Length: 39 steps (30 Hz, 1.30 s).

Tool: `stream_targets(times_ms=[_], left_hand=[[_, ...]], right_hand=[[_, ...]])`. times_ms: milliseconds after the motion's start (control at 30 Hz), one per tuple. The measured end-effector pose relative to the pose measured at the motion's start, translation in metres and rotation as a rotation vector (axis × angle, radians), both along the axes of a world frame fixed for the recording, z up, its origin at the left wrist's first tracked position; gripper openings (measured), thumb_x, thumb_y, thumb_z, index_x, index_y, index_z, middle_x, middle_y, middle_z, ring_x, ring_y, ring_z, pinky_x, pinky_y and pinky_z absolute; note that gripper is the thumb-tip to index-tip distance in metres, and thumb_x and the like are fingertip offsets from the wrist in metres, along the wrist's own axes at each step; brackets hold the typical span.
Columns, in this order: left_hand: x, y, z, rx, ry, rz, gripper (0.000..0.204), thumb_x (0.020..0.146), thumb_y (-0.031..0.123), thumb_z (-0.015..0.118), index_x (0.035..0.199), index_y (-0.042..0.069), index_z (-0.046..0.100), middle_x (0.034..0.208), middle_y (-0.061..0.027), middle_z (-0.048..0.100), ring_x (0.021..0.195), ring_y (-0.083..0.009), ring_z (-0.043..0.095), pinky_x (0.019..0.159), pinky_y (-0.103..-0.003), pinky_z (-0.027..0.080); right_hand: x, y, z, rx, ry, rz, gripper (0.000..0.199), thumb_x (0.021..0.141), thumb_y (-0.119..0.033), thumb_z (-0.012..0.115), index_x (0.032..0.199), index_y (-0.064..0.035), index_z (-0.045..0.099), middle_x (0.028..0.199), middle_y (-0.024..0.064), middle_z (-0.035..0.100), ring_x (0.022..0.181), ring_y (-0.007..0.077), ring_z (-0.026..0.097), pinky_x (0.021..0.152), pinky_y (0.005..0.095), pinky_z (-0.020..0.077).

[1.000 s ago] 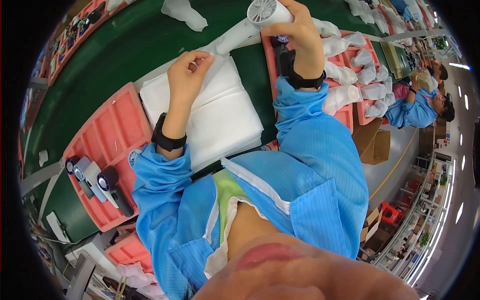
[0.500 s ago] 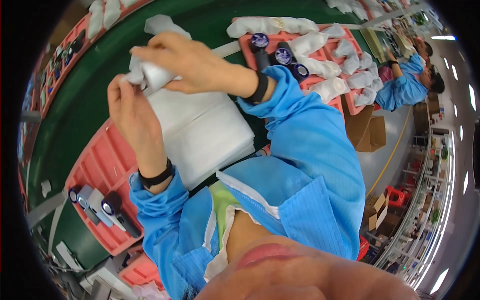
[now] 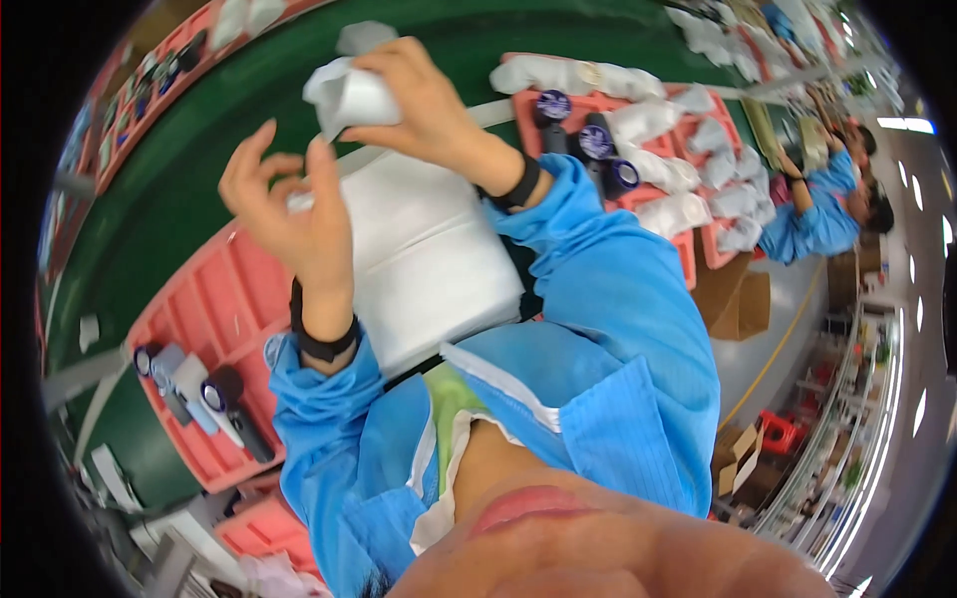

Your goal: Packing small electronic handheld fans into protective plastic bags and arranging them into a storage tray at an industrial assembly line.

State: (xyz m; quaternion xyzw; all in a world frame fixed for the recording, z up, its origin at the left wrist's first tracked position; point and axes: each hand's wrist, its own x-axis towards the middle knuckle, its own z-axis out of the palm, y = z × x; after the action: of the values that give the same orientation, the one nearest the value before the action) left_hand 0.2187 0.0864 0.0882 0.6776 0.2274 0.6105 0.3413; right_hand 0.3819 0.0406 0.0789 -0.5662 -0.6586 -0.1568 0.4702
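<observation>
My right hand grips a bundle in white translucent wrap, its loose ends sticking out above and below. What is inside the wrap is hidden. To its lower left, my left hand is open with the fingers apart, clear of the bundle. A small pale bit shows by its fingers, too small to name. Below the hands lies a thick stack of white wrapping sheets.
At left, a pink tray holds several handheld fans. Another pink tray at right carries white-wrapped bundles and purple-faced fans. Green table lies beneath. Co-workers in blue sit far right, near a cardboard box.
My left hand has let go of the bundle and opened, moving slightly down and right. My right hand has carried the bundle to the right and a little up.
</observation>
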Motion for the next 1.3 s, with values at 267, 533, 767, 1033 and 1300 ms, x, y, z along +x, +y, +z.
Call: stream_targets(times_ms=[267, 533, 767, 1033, 1300], left_hand=[[0.002, 0.012, -0.011, -0.209, -0.066, -0.18, 0.022, 0.082, 0.002, 0.07, 0.101, -0.002, 0.06, 0.101, -0.0105, 0.058, 0.083, -0.017, 0.059, 0.07, -0.027, 0.048], [-0.004, -0.008, -0.002, 0.277, 0.132, -0.07, 0.013, 0.078, -0.003, 0.071, 0.09, -0.003, 0.064, 0.085, -0.0117, 0.063, 0.074, -0.0207, 0.06, 0.062, -0.029, 0.048], [0.006, -0.014, 0.0, 0.445, 0.183, -0.012, 0.015, 0.077, -0.002, 0.073, 0.09, -0.003, 0.066, 0.082, -0.0115, 0.063, 0.067, -0.0204, 0.06, 0.058, -0.028, 0.048], [0.001, -0.007, -0.001, 0.228, 0.196, -0.061, 0.022, 0.08, -0.001, 0.071, 0.101, 0.0, 0.068, 0.082, -0.0098, 0.062, 0.065, -0.0163, 0.059, 0.056, -0.024, 0.048], [0.009, -0.005, -0.002, 0.118, 0.308, -0.134, 0.043, 0.079, 0.001, 0.07, 0.121, 0.006, 0.059, 0.106, -0.0103, 0.058, 0.079, -0.0191, 0.06, 0.063, -0.023, 0.049]], right_hand=[[-0.031, -0.009, -0.001, 0.047, -0.011, 0.096, 0.083, 0.058, -0.013, 0.086, 0.13, 0.0019, 0.047, 0.112, 0.0171, 0.05, 0.097, 0.032, 0.054, 0.078, 0.0355, 0.0489], [-0.02, -0.012, 0.006, 0.092, -0.037, 0.06, 0.086, 0.059, -0.016, 0.087, 0.132, 0.0035, 0.045, 0.112, 0.0183, 0.049, 0.094, 0.0315, 0.055, 0.075, 0.0341, 0.05], [-0.014, -0.016, 0.001, 0.092, -0.006, 0.055, 0.07, 0.064, -0.017, 0.083, 0.124, -0.0032, 0.051, 0.109, 0.0183, 0.048, 0.088, 0.0319, 0.055, 0.071, 0.0342, 0.0502], [-0.035, -0.013, -0.015, 0.031, 0.171, 0.177, 0.064, 0.066, -0.023, 0.081, 0.119, -0.0062, 0.048, 0.105, 0.0183, 0.047, 0.087, 0.0329, 0.053, 0.069, 0.0364, 0.0491], [-0.012, -0.004, -0.014, 0.109, 0.159, 0.025, 0.064, 0.068, -0.026, 0.08, 0.118, -0.0046, 0.046, 0.107, 0.016, 0.048, 0.094, 0.0318, 0.052, 0.072, 0.0369, 0.0484]])
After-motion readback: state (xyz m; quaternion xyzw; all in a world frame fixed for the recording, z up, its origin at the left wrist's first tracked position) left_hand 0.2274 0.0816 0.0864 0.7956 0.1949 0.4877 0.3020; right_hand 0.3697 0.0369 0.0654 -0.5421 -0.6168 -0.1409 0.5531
